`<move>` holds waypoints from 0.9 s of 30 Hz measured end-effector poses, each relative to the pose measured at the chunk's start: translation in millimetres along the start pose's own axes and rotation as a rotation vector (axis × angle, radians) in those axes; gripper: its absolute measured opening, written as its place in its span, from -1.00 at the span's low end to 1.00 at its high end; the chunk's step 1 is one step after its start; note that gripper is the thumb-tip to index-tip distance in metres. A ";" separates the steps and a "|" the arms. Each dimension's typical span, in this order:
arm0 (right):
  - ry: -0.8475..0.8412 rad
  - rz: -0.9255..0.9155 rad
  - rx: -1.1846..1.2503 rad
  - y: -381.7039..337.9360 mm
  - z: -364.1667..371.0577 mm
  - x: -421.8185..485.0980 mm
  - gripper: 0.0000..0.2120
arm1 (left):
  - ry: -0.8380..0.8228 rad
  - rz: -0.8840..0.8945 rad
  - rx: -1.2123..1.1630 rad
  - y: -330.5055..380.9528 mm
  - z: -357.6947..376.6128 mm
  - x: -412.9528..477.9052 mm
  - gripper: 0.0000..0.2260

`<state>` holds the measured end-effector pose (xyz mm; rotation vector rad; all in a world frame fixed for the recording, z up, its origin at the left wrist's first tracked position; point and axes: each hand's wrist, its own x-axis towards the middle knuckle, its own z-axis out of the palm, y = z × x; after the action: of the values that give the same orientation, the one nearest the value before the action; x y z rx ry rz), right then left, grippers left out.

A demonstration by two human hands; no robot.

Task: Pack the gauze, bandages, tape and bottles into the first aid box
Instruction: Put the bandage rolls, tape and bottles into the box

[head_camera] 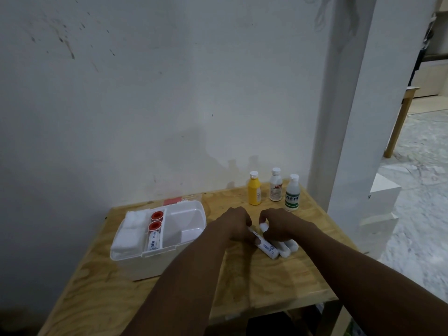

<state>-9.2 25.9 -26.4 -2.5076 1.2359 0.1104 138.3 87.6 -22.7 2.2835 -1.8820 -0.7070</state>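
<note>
A box point(155, 253) sits left on the table point(242, 287), bottles point(275, 185) back right.
Inside it lie gauze point(131, 229) and tape point(156, 220); bandage rolls point(278, 249) lie right of it, before the bottles.

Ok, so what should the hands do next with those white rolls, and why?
Probably lift the white wrapped bandage rolls and carry them left into the white plastic first aid box. The left hand and right hand curl around them, a matching roll lies in the box's narrow middle slot, and the big right compartment looks empty.
</note>
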 end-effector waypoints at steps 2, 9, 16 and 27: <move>0.016 -0.007 0.014 1.3 0.4 0.5 -0.62 | -0.029 0.005 0.020 0.0 -2.5 -2.2 -0.37; 0.083 -0.040 0.158 8.9 -2.6 -1.9 -0.74 | -0.088 0.019 0.123 -1.7 -4.2 -7.3 -0.53; 0.184 -0.047 0.311 12.5 -14.3 -8.1 -0.79 | 0.006 0.030 0.108 -1.4 -21.6 -13.1 -0.63; 0.203 -0.018 0.613 -17.2 -43.3 -18.7 -0.71 | 0.170 0.016 -0.093 -16.5 -97.8 -50.6 -0.63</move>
<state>-10.7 35.1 23.0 -2.0216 1.1047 -0.4683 186.7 118.6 72.7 2.1929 -1.7524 -0.5665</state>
